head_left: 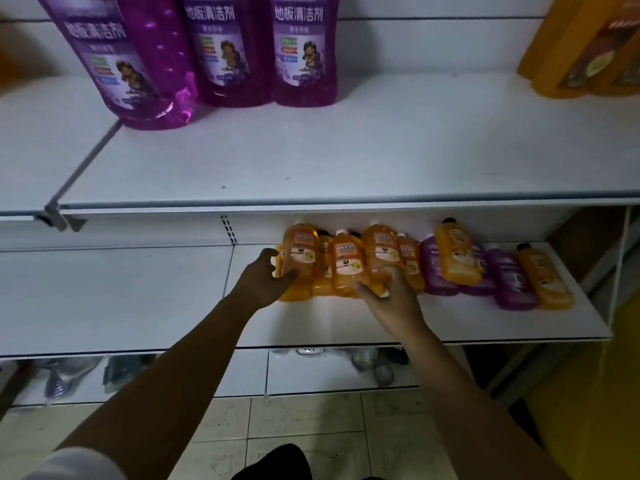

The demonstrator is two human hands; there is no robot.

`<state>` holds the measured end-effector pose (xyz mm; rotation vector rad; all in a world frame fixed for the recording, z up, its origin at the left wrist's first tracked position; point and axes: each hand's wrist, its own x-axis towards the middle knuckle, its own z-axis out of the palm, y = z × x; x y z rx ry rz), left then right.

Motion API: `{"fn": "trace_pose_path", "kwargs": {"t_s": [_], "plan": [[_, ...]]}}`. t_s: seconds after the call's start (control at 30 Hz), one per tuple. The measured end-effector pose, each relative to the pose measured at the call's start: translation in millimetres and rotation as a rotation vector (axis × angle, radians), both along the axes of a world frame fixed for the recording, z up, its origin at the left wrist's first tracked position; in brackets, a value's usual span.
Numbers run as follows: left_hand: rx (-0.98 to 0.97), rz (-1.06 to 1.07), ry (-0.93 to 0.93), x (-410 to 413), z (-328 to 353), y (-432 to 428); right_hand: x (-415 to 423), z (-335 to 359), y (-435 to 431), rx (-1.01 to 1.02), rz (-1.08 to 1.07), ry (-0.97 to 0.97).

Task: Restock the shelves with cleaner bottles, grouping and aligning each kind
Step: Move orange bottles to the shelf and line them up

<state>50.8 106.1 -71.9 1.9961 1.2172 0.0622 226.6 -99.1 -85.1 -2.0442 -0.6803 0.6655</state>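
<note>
Several orange cleaner bottles (346, 265) stand packed together on the lower white shelf (322, 327). My left hand (266, 282) grips the leftmost orange bottle (299, 251) near its base. My right hand (388, 292) holds another orange bottle (379, 254) at the group's right side. To their right stand purple bottles (512, 278) mixed with two more orange ones (457, 251). Three large purple bottles (304, 50) stand on the upper shelf (346, 154).
Large orange bottles (588, 46) fill the upper shelf's right end. The lower shelf's left section (104, 292) is bare. Dark items lie under the bottom shelf (69, 375). Tiled floor (311, 427) is below me.
</note>
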Motion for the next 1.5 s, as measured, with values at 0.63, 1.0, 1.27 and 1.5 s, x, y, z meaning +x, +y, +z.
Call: {"fn": "trace_pose_path", "kwargs": {"t_s": [0.63, 1.0, 1.27, 1.5], "plan": [[-0.745, 0.422, -0.512, 0, -24, 15, -22, -25, 41, 0.359, -0.42, 1.062], [-1.057, 0.369, -0.766, -113, 3, -45, -58, 34, 0, 0.242, -0.001, 1.206], [-0.734, 0.478, -0.888, -184, 50, -131, -104, 64, -29, 0.139, 0.403, 0.805], [-0.364, 0.72, -0.981, -243, 100, -205, -175, 93, -35, 0.207, 0.696, 0.557]]}}
